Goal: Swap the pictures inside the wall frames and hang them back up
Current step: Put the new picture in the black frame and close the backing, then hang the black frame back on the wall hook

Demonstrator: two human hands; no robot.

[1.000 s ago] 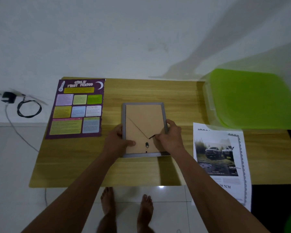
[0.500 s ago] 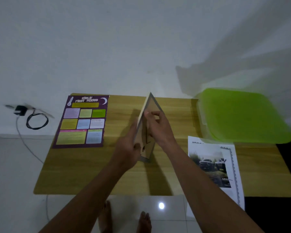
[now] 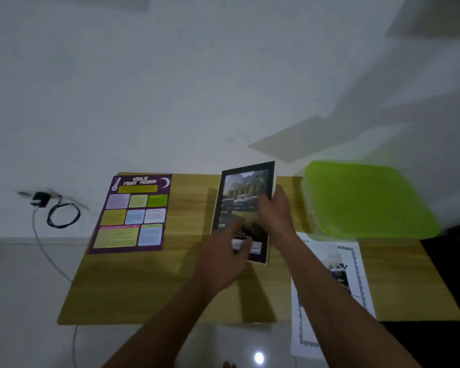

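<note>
A dark picture frame (image 3: 243,197) with a truck-and-trees picture faces me, raised above the wooden table (image 3: 149,288) and tilted. My right hand (image 3: 275,216) grips its right edge. My left hand (image 3: 223,261) is blurred in front of its lower part with fingers spread; whether it touches the frame is unclear. A purple poster (image 3: 134,213) with coloured boxes lies flat at the table's left. A white sheet (image 3: 337,282) printed with a truck photo lies at the right, overhanging the front edge.
A green plastic lid or tray (image 3: 364,200) sits at the table's back right. A black charger with a coiled cable (image 3: 56,211) is plugged in on the wall at the left. Plain white wall stands behind the table; tiled floor lies below.
The frame went from lying back-up on the table, to standing on edge, to now showing its picture side, raised. My view has tilted upward.
</note>
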